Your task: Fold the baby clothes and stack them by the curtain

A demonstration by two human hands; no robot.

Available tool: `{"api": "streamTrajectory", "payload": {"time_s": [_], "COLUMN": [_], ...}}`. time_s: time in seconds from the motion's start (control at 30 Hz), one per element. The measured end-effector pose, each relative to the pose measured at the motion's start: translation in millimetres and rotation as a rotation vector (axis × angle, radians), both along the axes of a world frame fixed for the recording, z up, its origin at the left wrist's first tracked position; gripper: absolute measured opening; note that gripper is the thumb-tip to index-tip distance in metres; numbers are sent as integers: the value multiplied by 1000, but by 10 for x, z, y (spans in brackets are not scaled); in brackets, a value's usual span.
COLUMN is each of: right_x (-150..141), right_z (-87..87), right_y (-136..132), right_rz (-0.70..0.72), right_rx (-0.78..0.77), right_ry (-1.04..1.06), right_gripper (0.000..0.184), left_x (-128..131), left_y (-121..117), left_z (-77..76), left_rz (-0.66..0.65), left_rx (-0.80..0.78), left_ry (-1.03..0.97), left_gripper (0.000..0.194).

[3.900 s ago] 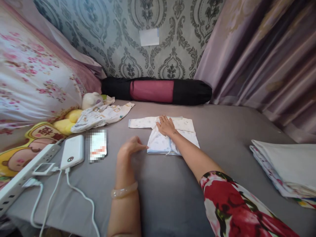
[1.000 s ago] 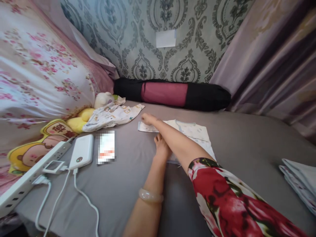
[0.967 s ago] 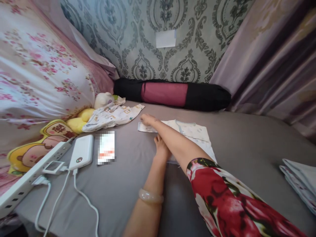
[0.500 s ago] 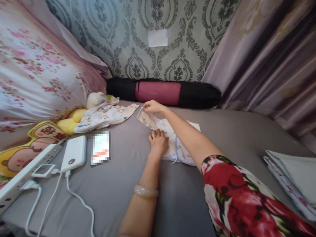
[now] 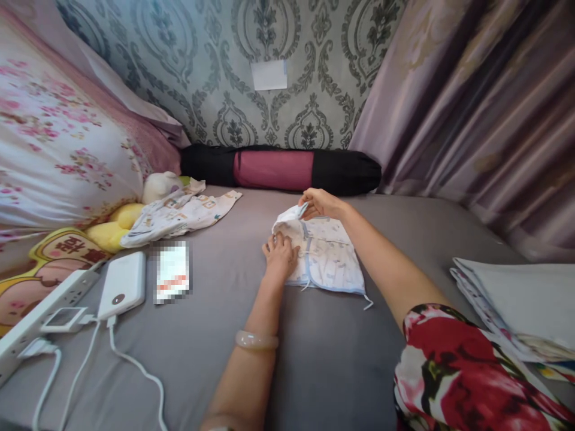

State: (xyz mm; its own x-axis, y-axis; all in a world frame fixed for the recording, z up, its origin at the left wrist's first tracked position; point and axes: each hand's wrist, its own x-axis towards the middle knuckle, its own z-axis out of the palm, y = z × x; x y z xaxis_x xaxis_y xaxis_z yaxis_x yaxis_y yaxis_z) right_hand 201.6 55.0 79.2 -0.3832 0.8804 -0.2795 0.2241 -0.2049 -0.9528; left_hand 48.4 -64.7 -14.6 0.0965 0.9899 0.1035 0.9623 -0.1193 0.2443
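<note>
A small white baby shirt (image 5: 338, 260) with blue trim and tie strings lies on the grey sheet (image 5: 215, 359). My right hand (image 5: 318, 203) pinches the cuff of its left-side sleeve and holds it raised, folded over toward the middle of the shirt. My left hand (image 5: 281, 256) rests on the shirt's left edge, fingers spread and pressing on the cloth near the base of that sleeve. The opposite sleeve lies folded across the shirt's upper part.
At left are a power bank (image 5: 122, 284) with cables, a power strip (image 5: 49, 317), a blurred card (image 5: 173, 272), plush toys (image 5: 108, 230) and a patterned garment (image 5: 179, 218). A black-and-maroon roll bag (image 5: 274, 169) lies along the wall. Folded cloths (image 5: 521, 305) lie at right.
My right hand moved from pressing on the shirt to the left-side cuff, then lifted it and carried it rightward over the shirt. My left hand moved from the bottom hem onto the shirt's left edge.
</note>
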Motion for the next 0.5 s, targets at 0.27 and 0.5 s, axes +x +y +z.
{"api": "streamTrajectory", "payload": {"time_s": [0.27, 0.5], "right_x": [363, 471], "right_z": [-339, -519], "right_y": [-112, -77], "right_rz": [-152, -51], "right_rx": [206, 311], "right_ry": [-328, -684], "right_gripper": [18, 31], "left_x": [43, 11], "left_y": [-24, -30], "left_z": [76, -1], "left_rz": [-34, -47], "left_rx": [153, 85], "left_ry": [-81, -8], "left_gripper": [30, 43]}}
